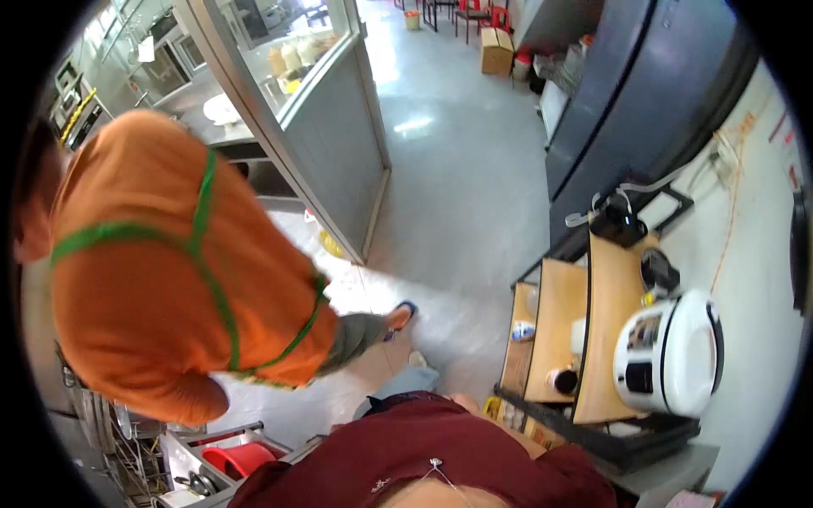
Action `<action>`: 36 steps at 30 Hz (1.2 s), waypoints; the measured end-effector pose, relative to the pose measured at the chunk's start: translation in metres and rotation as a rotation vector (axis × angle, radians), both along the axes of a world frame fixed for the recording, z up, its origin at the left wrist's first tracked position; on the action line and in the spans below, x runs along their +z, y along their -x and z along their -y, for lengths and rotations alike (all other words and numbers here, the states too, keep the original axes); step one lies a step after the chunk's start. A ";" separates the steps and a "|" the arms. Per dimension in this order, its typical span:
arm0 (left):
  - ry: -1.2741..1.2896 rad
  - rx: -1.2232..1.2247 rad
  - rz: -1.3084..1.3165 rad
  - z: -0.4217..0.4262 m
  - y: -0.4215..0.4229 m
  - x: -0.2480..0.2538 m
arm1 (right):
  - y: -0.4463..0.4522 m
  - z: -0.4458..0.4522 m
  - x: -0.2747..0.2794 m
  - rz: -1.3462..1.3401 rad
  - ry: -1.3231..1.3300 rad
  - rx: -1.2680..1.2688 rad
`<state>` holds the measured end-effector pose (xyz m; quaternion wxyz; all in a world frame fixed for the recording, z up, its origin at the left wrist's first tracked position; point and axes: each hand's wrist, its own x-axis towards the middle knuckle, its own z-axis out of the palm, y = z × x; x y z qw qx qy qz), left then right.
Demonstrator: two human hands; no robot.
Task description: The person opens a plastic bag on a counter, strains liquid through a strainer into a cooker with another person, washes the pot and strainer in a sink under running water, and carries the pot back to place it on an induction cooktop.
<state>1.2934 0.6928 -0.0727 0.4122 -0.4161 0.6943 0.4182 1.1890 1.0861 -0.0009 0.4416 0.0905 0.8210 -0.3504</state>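
Neither of my hands can be made out; my torso in a dark red top (423, 449) fills the bottom of the view, and my arms are cut off at its lower edge. Close on the left stands a person in an orange top (178, 254) with green straps, back towards me. To my right is a wooden shelf unit (605, 322) with a white rice cooker (669, 351) and a black device (618, 222) on top. A jar with a black lid (561, 381) sits on a lower shelf.
A metal-framed glass partition (339, 161) stands ahead on the left. Tall dark cabinets (618, 93) line the right. A cardboard box (496, 51) and red chairs are farther off. At lower left, a drawer holds a red basin (239, 457).
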 end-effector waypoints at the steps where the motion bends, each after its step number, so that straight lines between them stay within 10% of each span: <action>1: -0.003 -0.024 0.002 -0.004 0.016 -0.002 | 0.015 -0.004 -0.006 -0.080 -0.017 -0.010; 4: -0.011 -0.120 -0.007 -0.011 0.076 -0.013 | 0.045 -0.030 -0.043 -0.364 -0.120 -0.188; 17: -0.202 -0.019 -0.531 -0.138 0.578 -0.015 | 0.190 -0.147 -0.105 0.278 -0.092 -0.686; 22: 0.026 -0.485 -0.456 -0.182 0.667 -0.046 | 0.340 -0.179 -0.098 0.303 0.080 -0.867; 26: 0.190 -0.368 -0.285 -0.214 0.697 -0.028 | 0.477 -0.228 -0.100 0.267 0.205 -0.995; 29: -0.148 -0.208 0.086 -0.235 0.785 0.000 | 0.648 -0.261 -0.076 -0.014 0.400 -0.973; 33: -0.067 -0.414 -0.463 -0.235 0.962 -0.004 | 0.873 -0.263 -0.034 -0.346 0.389 -0.935; 34: -0.106 -0.160 -0.603 -0.235 1.014 -0.027 | 0.906 -0.260 -0.030 -0.360 0.367 -0.901; 36: -0.027 -0.240 -0.773 -0.241 1.122 0.053 | 0.979 -0.255 -0.018 -0.410 0.333 -0.831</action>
